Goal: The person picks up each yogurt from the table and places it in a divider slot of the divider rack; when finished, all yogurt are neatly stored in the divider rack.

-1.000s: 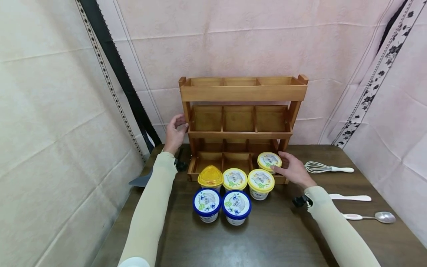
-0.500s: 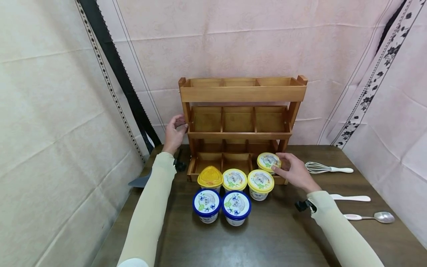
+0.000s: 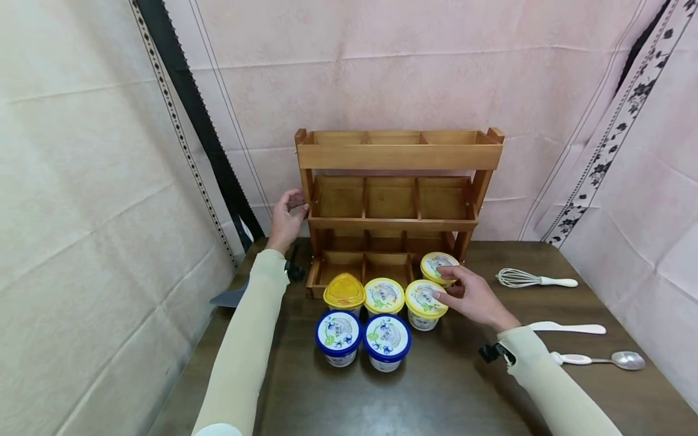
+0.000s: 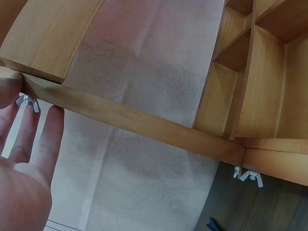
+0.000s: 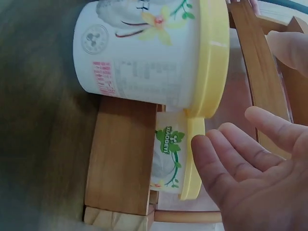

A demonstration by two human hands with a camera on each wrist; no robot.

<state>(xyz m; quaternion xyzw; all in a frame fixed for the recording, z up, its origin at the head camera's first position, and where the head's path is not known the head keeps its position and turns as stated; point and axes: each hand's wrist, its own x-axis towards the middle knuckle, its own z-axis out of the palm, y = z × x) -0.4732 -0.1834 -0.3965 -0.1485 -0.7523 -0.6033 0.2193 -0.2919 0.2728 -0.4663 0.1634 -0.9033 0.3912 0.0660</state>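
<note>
In the head view my left hand [image 3: 287, 219] is at the left side of a three-tier wooden rack [image 3: 400, 157]. The left wrist view has thumb and fingers pinching its side post [image 4: 125, 118] by a wing nut. My right hand [image 3: 475, 298] hovers with fingers apart over a yellow-lidded tub [image 3: 426, 303] standing before the rack. Behind that, another yellow-lidded tub [image 3: 436, 266] sits in the bottom tier's right compartment. Side by side stand a tub with a plain yellow lid [image 3: 344, 292] and a third printed yellow-lidded tub [image 3: 384, 295]. Two blue-lidded tubs [image 3: 338, 336] are nearer.
On the right of the dark table [image 3: 436, 393] lie a whisk [image 3: 534, 278], a white-handled utensil [image 3: 569, 327] and a spoon [image 3: 600, 360]. A dark blade-like piece [image 3: 231, 295] shows beside the left sleeve. Pale cloth [image 3: 403, 72] hangs behind and at both sides.
My right hand has left the side of the tub in the bottom tier and shifted forward and left over the front yellow-lidded tub. The left hand stays on the rack.
</note>
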